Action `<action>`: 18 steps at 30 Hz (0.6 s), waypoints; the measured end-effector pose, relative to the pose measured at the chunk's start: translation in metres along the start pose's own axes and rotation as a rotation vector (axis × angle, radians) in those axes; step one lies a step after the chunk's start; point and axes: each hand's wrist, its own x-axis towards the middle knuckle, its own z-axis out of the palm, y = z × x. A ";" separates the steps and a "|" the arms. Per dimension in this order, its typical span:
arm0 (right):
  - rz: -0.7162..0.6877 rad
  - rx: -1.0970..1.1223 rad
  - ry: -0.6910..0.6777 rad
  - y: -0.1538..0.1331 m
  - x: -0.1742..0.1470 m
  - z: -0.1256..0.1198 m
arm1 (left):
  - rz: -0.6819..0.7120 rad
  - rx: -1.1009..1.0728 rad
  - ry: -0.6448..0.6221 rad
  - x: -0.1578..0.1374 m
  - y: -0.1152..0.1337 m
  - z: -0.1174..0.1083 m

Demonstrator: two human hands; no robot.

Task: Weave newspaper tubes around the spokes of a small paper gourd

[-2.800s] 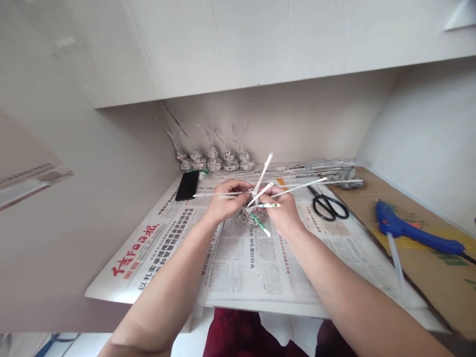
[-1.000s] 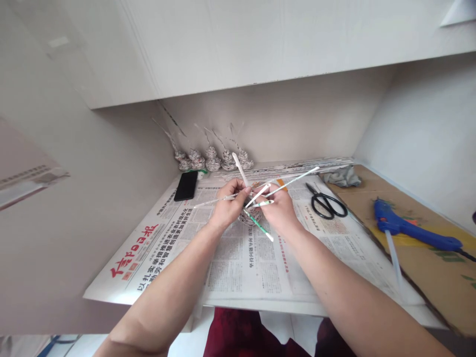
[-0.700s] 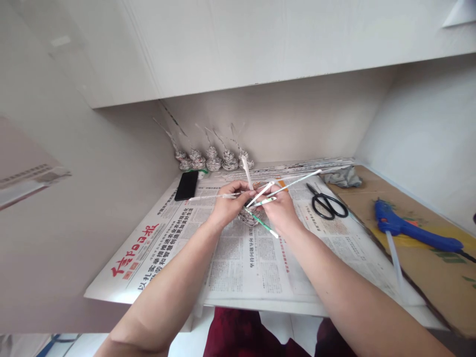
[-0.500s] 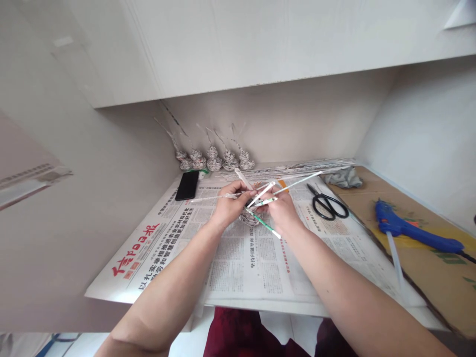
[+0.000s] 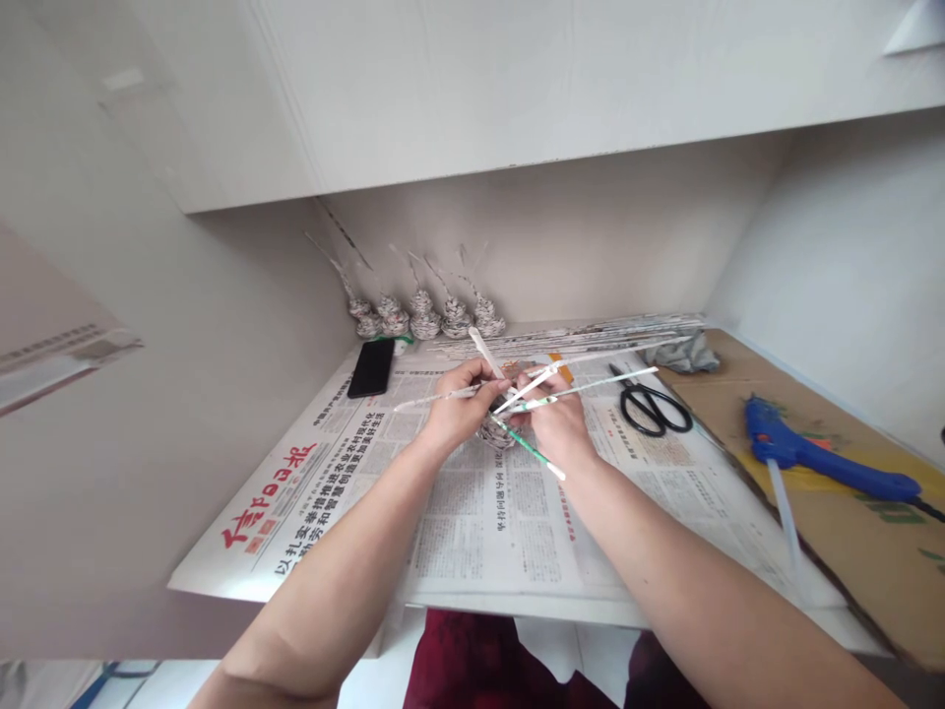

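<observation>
Newspaper (image 5: 487, 556) covers most of desk (image 5: 849, 632). Woven piece (image 5: 499, 431) mid-desk, btwn L hand (image 5: 462, 402) & R hand (image 5: 561, 418); prob. resting on the newspaper, but hands hide much of it. Phone (image 5: 371, 367) further L & back. Row of 5 gourds (image 5: 425, 323) behind & R of phone, nr back wall (image 5: 591, 236). Paper rods (image 5: 583, 339) lie behind hands, along rear of desk. Scissors (image 5: 657, 412) on newspaper, R of R hand. Far R: cardboard (image 5: 871, 561) w/ glue gun (image 5: 834, 463) on it, wad (image 5: 686, 353) at its back L corner.
</observation>
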 end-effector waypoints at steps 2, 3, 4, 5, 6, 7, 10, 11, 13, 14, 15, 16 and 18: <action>0.005 0.004 0.011 0.000 0.000 0.000 | 0.000 0.000 0.003 0.000 -0.001 0.000; 0.004 0.006 0.018 0.000 0.000 0.000 | 0.001 0.001 0.005 0.000 -0.001 0.001; 0.002 0.007 0.023 0.000 0.001 0.000 | 0.001 0.001 0.007 0.000 0.000 0.001; 0.001 0.008 0.025 0.001 0.002 -0.001 | 0.000 -0.002 0.010 0.001 0.000 0.001; 0.003 0.009 0.022 0.001 0.002 -0.001 | -0.003 -0.007 0.014 0.001 0.000 0.001; 0.008 0.009 0.016 0.001 0.003 -0.002 | -0.007 -0.017 0.020 0.001 0.000 0.001; 0.002 -0.012 -0.016 0.001 0.006 -0.003 | -0.022 -0.058 0.030 0.002 0.001 0.000; -0.009 -0.025 -0.023 0.000 0.007 -0.004 | -0.024 -0.065 0.033 0.002 0.001 0.000; -0.020 -0.055 -0.028 0.000 0.007 -0.004 | -0.024 -0.064 0.038 0.002 0.001 0.000; -0.011 -0.071 -0.034 0.000 0.007 -0.004 | -0.022 -0.059 0.044 0.002 0.000 0.000; 0.005 -0.085 -0.046 0.000 0.007 -0.003 | -0.020 -0.054 0.050 0.002 0.000 0.000; 0.023 -0.096 -0.061 0.000 0.006 -0.003 | -0.020 -0.050 0.055 0.002 -0.001 0.000; 0.045 -0.110 -0.086 0.002 0.006 -0.003 | -0.016 -0.047 0.064 0.002 -0.002 0.000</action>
